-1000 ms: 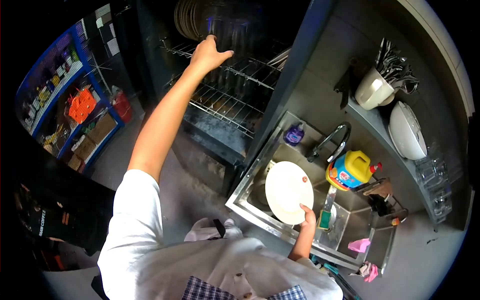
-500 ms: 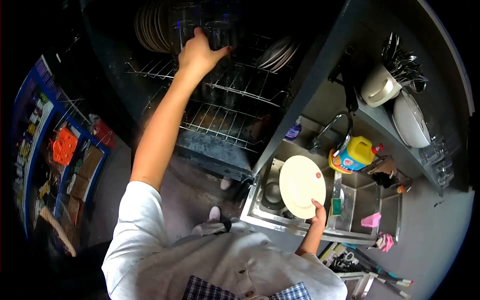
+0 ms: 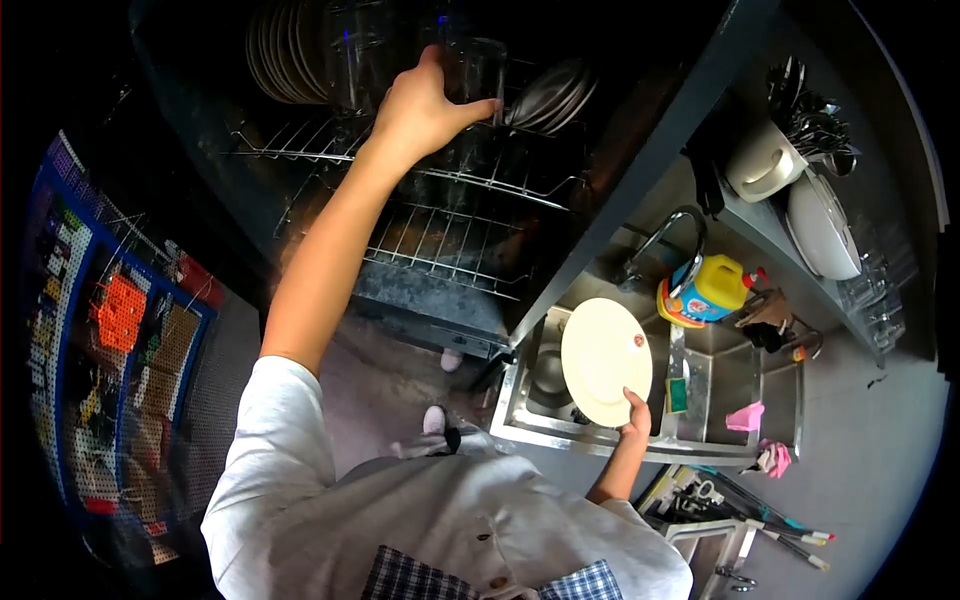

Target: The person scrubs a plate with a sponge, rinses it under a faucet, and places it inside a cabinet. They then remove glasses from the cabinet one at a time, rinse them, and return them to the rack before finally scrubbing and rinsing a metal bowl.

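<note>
My left hand (image 3: 425,115) reaches into a dark cabinet, fingers and thumb spread around a clear drinking glass (image 3: 485,72) on the upper wire rack (image 3: 500,183). Its fingertips are partly lost in the dark. More clear glasses (image 3: 358,70) stand to the left of the hand, beside a row of upright plates (image 3: 285,55). Tilted dishes (image 3: 555,97) lie just right of the held glass. Over the sink, my right hand (image 3: 636,412) grips the lower edge of a pale yellow oval plate (image 3: 603,360) that has a small red mark near its rim.
Below is a second wire rack (image 3: 440,258). The steel sink (image 3: 715,390) has a curved faucet (image 3: 668,225), a yellow detergent jug (image 3: 715,290) and a green sponge (image 3: 677,395). A shelf holds a white pitcher of cutlery (image 3: 765,165) and white bowls (image 3: 822,230). A cabinet post (image 3: 640,180) separates rack and sink.
My left hand has shifted right along the upper rack, and the glass at it has moved right too. My right hand still holds the plate over the sink. The view has turned slightly.
</note>
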The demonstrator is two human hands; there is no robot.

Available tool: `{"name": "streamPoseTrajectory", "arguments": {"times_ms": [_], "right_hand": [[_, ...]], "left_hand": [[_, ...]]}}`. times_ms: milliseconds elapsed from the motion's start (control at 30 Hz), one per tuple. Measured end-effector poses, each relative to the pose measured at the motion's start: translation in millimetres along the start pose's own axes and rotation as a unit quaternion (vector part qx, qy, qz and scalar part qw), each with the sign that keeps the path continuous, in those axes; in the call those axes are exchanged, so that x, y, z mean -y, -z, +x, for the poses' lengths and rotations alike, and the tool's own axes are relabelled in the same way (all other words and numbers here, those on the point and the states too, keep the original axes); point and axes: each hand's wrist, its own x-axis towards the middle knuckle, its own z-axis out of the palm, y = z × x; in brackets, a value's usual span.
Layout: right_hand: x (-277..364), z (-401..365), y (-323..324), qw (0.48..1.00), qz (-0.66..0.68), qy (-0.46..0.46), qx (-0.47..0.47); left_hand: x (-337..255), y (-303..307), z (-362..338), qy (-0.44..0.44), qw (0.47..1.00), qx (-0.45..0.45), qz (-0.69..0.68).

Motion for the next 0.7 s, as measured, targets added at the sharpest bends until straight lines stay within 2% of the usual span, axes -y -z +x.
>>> {"name": "streamPoseTrajectory", "arguments": {"times_ms": [300, 400, 467, 533, 667, 700], "right_hand": [[5, 5, 4, 1.0, -0.008, -0.003, -0.006], [5, 7, 3, 1.0, -0.012, 0.0, -0.002], [5, 17, 12, 1.0, -0.009, 0.011, 0.006], [4, 14, 15, 1.0, -0.002, 0.004, 0.005], [2, 19, 25, 1.0, 0.009, 0.011, 0.005], [3, 15, 21, 1.0, 0.013, 0.005, 0.004]], "left_hand": [[5, 7, -2, 0.042, 0.998, 0.045, 0.007], [5, 26, -6, 0.01, 0.998, -0.026, -0.06], [-7, 66, -10, 0.125, 0.988, -0.086, -0.04], [45, 73, -3, 0.055, 0.958, -0.229, 0.161], [96, 63, 5, 0.157, 0.979, -0.064, 0.117], [100, 58, 3, 0.153, 0.98, -0.058, 0.11]]}}
